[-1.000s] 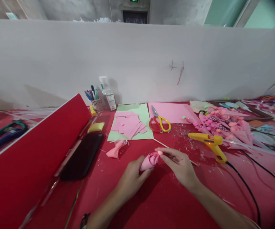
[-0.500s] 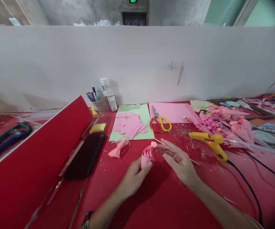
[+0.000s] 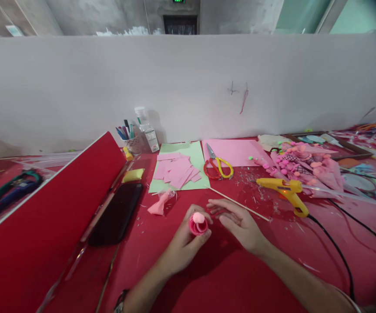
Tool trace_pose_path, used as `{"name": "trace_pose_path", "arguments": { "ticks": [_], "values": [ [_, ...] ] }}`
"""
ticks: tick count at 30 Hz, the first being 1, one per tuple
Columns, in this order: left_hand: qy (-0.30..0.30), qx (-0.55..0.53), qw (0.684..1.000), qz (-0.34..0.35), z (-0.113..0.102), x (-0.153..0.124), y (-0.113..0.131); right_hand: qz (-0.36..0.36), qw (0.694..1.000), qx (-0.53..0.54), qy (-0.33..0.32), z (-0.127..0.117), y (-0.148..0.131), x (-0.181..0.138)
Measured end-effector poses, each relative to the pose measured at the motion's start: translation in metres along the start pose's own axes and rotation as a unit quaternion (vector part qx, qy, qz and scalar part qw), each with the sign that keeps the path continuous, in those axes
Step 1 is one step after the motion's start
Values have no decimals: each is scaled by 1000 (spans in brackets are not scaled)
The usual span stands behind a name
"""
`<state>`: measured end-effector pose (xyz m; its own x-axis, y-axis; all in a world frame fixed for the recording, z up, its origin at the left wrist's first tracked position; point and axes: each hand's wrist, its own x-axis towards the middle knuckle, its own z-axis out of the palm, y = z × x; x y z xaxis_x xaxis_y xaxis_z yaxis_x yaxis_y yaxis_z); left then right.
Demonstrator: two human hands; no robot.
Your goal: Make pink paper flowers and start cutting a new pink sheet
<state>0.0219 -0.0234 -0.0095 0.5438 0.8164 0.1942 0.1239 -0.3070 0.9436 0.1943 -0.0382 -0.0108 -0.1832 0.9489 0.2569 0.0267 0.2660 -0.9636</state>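
Observation:
My left hand (image 3: 185, 243) is closed around a small pink paper cone (image 3: 194, 226), its open end tipped toward me. A light pink pompom (image 3: 199, 218) sits at the cone's rim, and darker pink curled layers show inside. To its right, my right hand (image 3: 240, 224) is open, fingers spread and curved, with nothing in it; its fingertips are close to the cone, and I cannot tell if they touch. Beyond that hand a thin wooden stick (image 3: 236, 203) lies on the red table (image 3: 220, 282). A small peach-pink wrapped piece (image 3: 159, 204) lies left of the cone.
Pink paper pieces (image 3: 178, 169) lie on a green sheet (image 3: 194, 150); scissors (image 3: 219, 167) rest beside them. A yellow glue gun (image 3: 282, 189), its cord trailing, lies right, before a pile of pink cones (image 3: 308, 163). A dark phone (image 3: 118, 213) and red board (image 3: 60, 213) are left.
My left hand has turned the cone so that its open end faces me more. My right hand has shifted slightly left and down, fingers still spread.

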Motion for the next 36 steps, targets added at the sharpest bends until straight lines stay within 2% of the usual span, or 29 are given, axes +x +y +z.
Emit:
{"name": "trace_pose_path", "arguments": {
  "ticks": [4,6,9,12,16,19,22,24,25,27,29,33,36],
  "values": [
    [-11,35,998,-42,3,2,0,-24,997,-56,-43,3,-4,-2],
    [-21,57,997,-55,5,3,-2,-11,996,-80,-44,4,-2,-1],
    [-18,82,991,-101,7,4,-4,72,996,-46,5,4,5,3],
    [15,133,980,-145,5,4,-6,160,985,17,67,1,15,8],
    [91,261,956,-102,-10,7,-7,185,977,37,104,0,23,9],
    [171,362,916,-36,-33,10,-9,176,977,44,108,0,24,7],
    [241,485,841,-18,-57,12,-15,169,980,30,97,1,22,7],
    [231,554,797,-58,-68,10,-21,164,982,12,89,0,22,7],
    [214,573,787,-81,-72,9,-24,161,983,1,85,0,22,6],
    [174,574,793,-111,-76,8,-29,154,985,-19,80,0,21,6],
    [165,534,822,-107,-76,9,-31,141,987,-34,75,0,19,6],
    [204,418,885,-27,-68,13,-26,77,993,-59,72,3,12,4],
    [154,376,913,33,-55,13,-21,16,996,-64,63,5,4,1]
  ]
}}
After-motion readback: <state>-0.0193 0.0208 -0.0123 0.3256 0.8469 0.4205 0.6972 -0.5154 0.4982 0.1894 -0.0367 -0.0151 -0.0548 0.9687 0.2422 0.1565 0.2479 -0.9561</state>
